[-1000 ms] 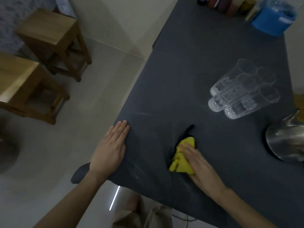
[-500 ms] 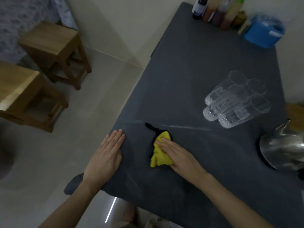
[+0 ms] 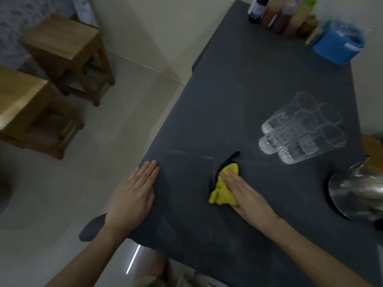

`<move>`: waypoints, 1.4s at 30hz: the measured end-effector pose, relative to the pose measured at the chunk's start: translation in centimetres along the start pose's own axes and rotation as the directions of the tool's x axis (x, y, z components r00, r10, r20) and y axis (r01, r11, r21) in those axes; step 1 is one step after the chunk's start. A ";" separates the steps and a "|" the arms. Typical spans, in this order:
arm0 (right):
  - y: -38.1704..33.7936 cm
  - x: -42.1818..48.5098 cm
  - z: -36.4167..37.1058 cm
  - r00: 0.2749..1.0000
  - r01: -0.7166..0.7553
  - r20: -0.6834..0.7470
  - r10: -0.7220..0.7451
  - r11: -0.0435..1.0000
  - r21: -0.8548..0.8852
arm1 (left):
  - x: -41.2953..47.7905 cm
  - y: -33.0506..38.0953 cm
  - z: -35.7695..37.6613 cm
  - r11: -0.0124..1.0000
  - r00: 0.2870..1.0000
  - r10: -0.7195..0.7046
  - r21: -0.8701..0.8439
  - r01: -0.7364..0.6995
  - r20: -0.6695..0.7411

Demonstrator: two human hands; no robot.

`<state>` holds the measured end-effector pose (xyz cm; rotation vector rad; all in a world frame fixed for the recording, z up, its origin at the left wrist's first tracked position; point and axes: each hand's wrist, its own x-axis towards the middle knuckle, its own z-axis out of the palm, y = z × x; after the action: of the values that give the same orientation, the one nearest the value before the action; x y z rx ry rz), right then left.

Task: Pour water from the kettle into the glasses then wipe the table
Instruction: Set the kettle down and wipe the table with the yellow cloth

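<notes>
My right hand (image 3: 246, 193) presses flat on a crumpled yellow cloth (image 3: 221, 192) with a black loop, on the dark grey table (image 3: 238, 83) near its front. My left hand (image 3: 133, 195) lies flat, fingers together, on the table's left edge and holds nothing. Three clear patterned glasses (image 3: 300, 129) stand close together right of centre, beyond the cloth. The shiny steel kettle (image 3: 358, 189) sits at the right edge, partly cut off by the frame. Faint wet streaks cross the tabletop between my hands.
Several bottles (image 3: 284, 13) and a blue container (image 3: 337, 42) stand at the table's far end against the wall. Two wooden stools (image 3: 64, 48) stand on the pale floor to the left. A wooden object (image 3: 373, 148) shows past the table's right edge.
My right hand has slid the yellow cloth leftward and then back to the right across the table. My left hand has stayed flat on the table's left edge.
</notes>
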<state>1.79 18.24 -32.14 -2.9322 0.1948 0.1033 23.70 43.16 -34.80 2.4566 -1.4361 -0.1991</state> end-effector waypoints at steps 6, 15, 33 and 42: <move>-6.3 9.3 1.7 0.973 0.223 -0.083 -0.217 0.972 0.075 | 0.2 -0.1 0.2 0.999 0.999 0.047 -0.025 -0.047 -0.006; 5.2 -0.4 -2.4 0.997 -0.072 0.001 0.073 0.990 0.119 | 0.2 0.3 -0.6 1.000 0.999 0.010 -0.005 -0.010 0.044; 1.6 6.7 -0.5 0.993 -0.042 -0.100 0.066 0.973 0.227 | 0.1 -0.1 0.1 1.000 0.999 -0.006 -0.013 0.007 0.041; -0.4 6.9 0.0 0.987 0.162 -0.048 -0.155 0.964 0.213 | 0.2 0.0 -0.3 1.000 0.998 0.005 -0.016 -0.005 0.057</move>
<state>8.66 17.79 -32.62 -2.7197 -0.0241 0.0120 23.85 42.97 -34.55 2.4534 -1.4582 -0.2811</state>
